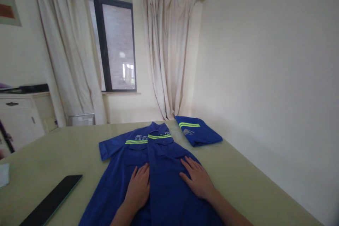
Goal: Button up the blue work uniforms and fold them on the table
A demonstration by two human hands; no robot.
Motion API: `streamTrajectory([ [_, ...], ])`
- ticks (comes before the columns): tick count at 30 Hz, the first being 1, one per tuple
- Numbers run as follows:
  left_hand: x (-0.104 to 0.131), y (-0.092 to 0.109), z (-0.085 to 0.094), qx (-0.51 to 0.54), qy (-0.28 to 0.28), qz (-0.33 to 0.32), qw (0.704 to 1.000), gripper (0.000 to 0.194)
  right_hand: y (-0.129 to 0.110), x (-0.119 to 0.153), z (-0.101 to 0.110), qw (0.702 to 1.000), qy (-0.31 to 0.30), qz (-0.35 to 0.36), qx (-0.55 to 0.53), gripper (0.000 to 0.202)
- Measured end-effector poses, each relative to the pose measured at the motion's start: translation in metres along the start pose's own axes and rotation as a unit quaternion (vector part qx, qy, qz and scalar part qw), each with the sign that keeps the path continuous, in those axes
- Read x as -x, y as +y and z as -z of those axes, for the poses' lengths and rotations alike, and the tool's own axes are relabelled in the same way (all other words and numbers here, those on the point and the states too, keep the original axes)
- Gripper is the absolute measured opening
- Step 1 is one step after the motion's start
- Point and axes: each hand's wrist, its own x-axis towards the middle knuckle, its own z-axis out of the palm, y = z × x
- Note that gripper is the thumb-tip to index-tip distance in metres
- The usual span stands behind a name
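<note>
While looking down on the shirt (172,194), laid face up on the desk (63,152) with collar pointing away, have the left hand (138,186) flat on its front, fingers stretched out just left of the front strip (155,173). Rest the right hand (198,180) flat on the shirt's right half, thumb apart from the fingers. Hold both hands open, gripping nothing. See yellow-green bands (136,142) across the shirt's chest and one short sleeve (108,150) spread to its left. Beyond the shirt and to its right, find a folded garment (202,135), also blue and banded. Left of the shirt, see a black slab (53,199), slanting; beyond the shirt, a window (119,46) between curtains (169,42).
</note>
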Motion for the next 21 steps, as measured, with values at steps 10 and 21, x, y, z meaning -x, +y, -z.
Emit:
streamTrajectory([
  [10, 0.011, 0.008, 0.005, -0.034, -0.024, 0.036, 0.998, 0.058, 0.01, -0.014, 0.002, 0.99, 0.11, -0.023, -0.082, 0.051],
  [21, -0.012, -0.008, -0.008, 0.348, 0.264, 0.124, 0.891, 0.057, -0.079, -0.057, -0.001, 0.982, 0.087, 0.091, -0.144, 0.035],
])
